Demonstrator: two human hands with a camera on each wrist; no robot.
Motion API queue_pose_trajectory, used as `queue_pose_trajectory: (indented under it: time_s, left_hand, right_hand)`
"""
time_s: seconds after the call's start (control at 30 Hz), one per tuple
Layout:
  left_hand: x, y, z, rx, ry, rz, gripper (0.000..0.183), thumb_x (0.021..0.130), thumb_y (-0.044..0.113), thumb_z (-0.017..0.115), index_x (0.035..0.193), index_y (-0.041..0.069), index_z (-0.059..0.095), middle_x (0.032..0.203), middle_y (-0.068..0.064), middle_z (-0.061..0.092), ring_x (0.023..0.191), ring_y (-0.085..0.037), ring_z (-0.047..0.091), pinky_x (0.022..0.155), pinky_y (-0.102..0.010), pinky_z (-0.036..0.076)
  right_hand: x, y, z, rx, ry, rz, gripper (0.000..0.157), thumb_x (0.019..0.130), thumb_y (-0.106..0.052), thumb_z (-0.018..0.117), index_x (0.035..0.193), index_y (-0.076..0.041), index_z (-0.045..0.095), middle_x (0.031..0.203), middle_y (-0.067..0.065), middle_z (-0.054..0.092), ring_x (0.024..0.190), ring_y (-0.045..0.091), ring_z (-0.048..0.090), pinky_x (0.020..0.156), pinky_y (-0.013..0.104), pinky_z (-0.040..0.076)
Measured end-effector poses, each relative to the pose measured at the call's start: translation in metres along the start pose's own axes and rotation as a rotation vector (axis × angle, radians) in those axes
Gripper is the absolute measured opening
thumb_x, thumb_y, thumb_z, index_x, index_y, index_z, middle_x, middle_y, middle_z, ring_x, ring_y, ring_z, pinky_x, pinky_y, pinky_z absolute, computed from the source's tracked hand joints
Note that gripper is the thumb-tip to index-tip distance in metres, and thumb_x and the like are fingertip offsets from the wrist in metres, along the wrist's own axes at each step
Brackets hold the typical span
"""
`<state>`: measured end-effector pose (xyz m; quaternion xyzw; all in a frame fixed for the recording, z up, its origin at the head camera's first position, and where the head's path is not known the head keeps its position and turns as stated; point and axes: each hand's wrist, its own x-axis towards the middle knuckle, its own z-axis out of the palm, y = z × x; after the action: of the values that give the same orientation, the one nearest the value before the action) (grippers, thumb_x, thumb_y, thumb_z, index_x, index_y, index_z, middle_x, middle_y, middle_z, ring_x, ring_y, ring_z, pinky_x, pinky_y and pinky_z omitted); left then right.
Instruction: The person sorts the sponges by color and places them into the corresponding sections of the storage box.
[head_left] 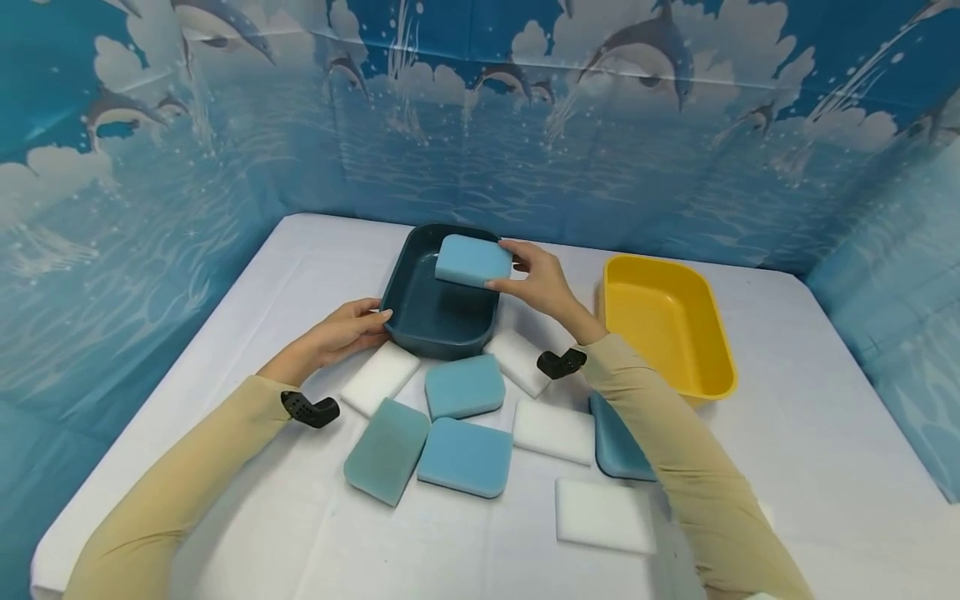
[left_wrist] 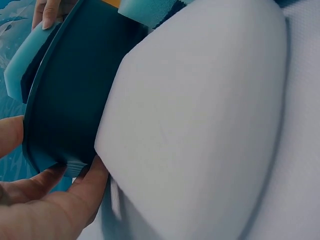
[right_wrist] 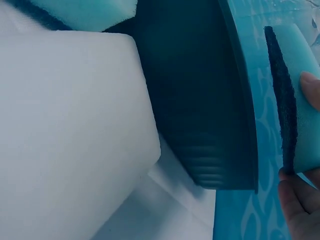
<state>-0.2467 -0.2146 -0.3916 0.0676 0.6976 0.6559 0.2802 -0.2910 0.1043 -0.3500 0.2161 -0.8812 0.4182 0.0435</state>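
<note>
Right hand (head_left: 538, 282): pinched blue scouring sponge (head_left: 471, 260) by one end; slackening risked dropping it.
Left hand (head_left: 347, 327): gripped dark-teal tub (head_left: 438, 315); tugging risked tipping it.

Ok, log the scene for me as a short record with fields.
left hand: holds the dark bin by its edge
right hand: holds a blue sponge over the dark bin
yellow bin: on the table, right of the dark bin
white blocks: at least four, on the table
other blue sponges: at least three, among the white blocks
</note>
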Motion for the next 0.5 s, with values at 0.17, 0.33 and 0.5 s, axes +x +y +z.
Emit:
queue_pose_trajectory:
  time_s: [0.17,0.33,0.5]
  left_hand:
    - [0.001,-0.001,0.001,0.006,0.011,-0.004,0.064,0.102,0.020,0.037,0.149,-0.004,0.001,0.152,-0.026,0.018,0.141,-0.038,0.025,0.116,-0.045,0.026]
    - [0.002,-0.002,0.005,0.011,-0.004,-0.001,0.064,0.102,0.021,0.038,0.149,-0.004,0.003,0.153,-0.026,0.018,0.142,-0.036,0.025,0.116,-0.045,0.027]
    - [0.001,0.000,0.003,0.021,0.002,0.002,0.063,0.102,0.019,0.037,0.149,-0.004,0.001,0.153,-0.027,0.016,0.143,-0.037,0.023,0.116,-0.046,0.026]
  right_hand:
    - [0.003,0.000,0.006,-0.027,-0.008,0.017,0.071,0.080,-0.024,0.075,0.140,-0.005,0.043,0.146,0.015,0.043,0.126,0.030,0.050,0.104,0.042,0.046]
    - [0.005,0.001,0.008,-0.059,0.000,0.025,0.071,0.079,-0.023,0.075,0.140,-0.005,0.043,0.144,0.016,0.044,0.126,0.031,0.050,0.104,0.042,0.046]
    - [0.010,0.002,0.014,-0.067,0.002,0.014,0.071,0.080,-0.026,0.074,0.140,-0.005,0.043,0.144,0.016,0.044,0.127,0.030,0.048,0.105,0.043,0.045]
